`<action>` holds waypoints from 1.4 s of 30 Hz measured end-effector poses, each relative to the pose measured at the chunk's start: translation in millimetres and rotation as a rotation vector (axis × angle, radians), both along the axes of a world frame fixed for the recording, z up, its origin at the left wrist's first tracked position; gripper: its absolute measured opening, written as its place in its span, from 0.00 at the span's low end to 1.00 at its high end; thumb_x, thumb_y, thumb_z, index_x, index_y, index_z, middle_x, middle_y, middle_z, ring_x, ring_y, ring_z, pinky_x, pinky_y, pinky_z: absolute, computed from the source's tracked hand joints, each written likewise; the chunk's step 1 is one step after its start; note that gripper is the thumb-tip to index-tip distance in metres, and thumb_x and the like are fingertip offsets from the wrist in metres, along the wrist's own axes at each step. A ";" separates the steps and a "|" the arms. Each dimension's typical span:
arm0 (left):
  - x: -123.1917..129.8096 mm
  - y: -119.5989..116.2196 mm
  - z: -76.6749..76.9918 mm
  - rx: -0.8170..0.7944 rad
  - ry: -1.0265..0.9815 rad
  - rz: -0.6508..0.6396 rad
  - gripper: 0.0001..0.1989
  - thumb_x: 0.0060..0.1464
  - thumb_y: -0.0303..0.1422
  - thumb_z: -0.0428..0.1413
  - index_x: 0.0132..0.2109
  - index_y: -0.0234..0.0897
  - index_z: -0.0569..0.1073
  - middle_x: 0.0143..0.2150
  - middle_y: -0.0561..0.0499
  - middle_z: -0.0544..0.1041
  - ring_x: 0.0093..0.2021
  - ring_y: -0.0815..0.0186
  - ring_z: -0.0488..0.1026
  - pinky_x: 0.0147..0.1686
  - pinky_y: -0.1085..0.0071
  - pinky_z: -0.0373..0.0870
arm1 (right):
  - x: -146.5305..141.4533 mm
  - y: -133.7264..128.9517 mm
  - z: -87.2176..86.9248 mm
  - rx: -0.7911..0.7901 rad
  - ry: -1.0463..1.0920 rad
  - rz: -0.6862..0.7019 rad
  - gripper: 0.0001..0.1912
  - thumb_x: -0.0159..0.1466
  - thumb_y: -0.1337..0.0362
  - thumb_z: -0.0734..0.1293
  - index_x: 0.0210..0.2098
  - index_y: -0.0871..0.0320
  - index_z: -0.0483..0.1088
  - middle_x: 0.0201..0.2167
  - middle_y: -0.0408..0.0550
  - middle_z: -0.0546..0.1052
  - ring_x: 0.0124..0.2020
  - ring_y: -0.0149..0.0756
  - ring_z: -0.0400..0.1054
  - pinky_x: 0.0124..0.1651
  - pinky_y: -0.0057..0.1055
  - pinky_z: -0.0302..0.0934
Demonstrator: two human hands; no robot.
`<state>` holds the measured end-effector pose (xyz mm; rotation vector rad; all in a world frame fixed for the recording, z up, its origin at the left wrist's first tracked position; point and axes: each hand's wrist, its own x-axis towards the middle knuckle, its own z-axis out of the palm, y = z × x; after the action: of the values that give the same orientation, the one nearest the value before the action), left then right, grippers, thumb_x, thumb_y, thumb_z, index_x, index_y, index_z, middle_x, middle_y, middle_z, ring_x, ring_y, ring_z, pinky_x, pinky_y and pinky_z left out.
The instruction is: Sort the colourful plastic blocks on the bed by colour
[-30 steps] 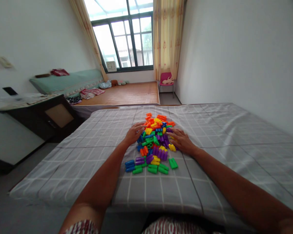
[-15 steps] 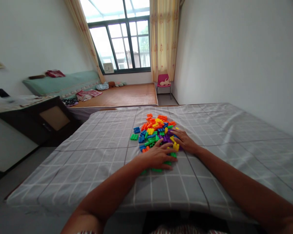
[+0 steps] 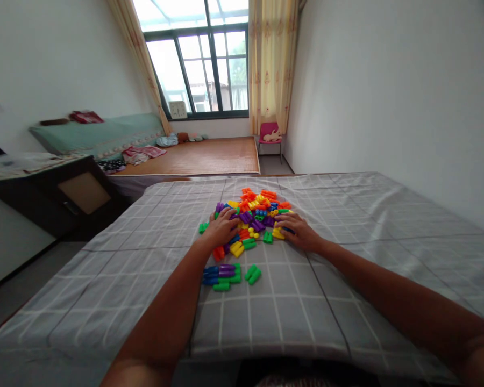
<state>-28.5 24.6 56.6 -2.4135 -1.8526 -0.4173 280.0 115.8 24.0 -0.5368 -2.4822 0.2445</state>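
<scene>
A heap of colourful plastic building blocks [image 3: 258, 223] lies on the grey checked cloth. My left hand [image 3: 222, 226] rests over the heap's left side, fingers apart and touching blocks. At the right edge my right hand [image 3: 300, 232] lies against yellow blocks [image 3: 279, 232], its fingers spread; a blue piece shows among them. Nearer to me, a joined group of blue, purple and green blocks [image 3: 227, 272] sits beside my left forearm. A separate green block [image 3: 253, 274] lies just right of that group. Some pieces are hidden under my fingers.
The cloth-covered table [image 3: 347, 301] spreads around the heap, with a white wall [image 3: 387, 97] along its right. Beyond it are a low bed [image 3: 210, 156] with a brown mat and a pink chair [image 3: 269, 132]. A dark cabinet [image 3: 78, 196] stands at left.
My left hand has moved left and away from me, uncovering the joined group and the single green block. The heap's blocks are rearranged and spread further left. My right hand has hardly moved.
</scene>
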 end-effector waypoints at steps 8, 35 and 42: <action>7.1 1.9 -4.8 0.045 -0.062 0.051 0.15 0.62 0.41 0.47 0.47 0.50 0.76 0.63 0.52 0.66 0.64 0.56 0.57 0.64 0.46 0.47 | -71.2 116.3 21.3 -0.181 -0.087 -0.322 0.19 0.67 0.60 0.58 0.52 0.56 0.73 0.51 0.53 0.76 0.54 0.45 0.67 0.60 0.43 0.58; -52.5 18.3 -10.6 0.215 -0.244 0.312 0.17 0.60 0.40 0.49 0.54 0.45 0.74 0.64 0.47 0.65 0.63 0.54 0.60 0.61 0.50 0.59 | 30.2 54.9 44.8 -0.341 -0.099 -0.066 0.21 0.61 0.53 0.65 0.50 0.54 0.74 0.52 0.51 0.75 0.51 0.44 0.69 0.54 0.43 0.62; -51.4 25.1 -23.3 0.031 -0.384 0.280 0.24 0.60 0.45 0.49 0.58 0.39 0.69 0.62 0.42 0.67 0.64 0.55 0.61 0.63 0.53 0.56 | 24.3 38.0 26.1 -0.557 -0.213 -0.095 0.43 0.49 0.57 0.75 0.62 0.53 0.63 0.56 0.53 0.71 0.48 0.45 0.70 0.52 0.41 0.65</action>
<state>-79.9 49.7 33.3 -2.1190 -2.2697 -0.9276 304.4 153.9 50.1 -0.9447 -2.5723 0.8953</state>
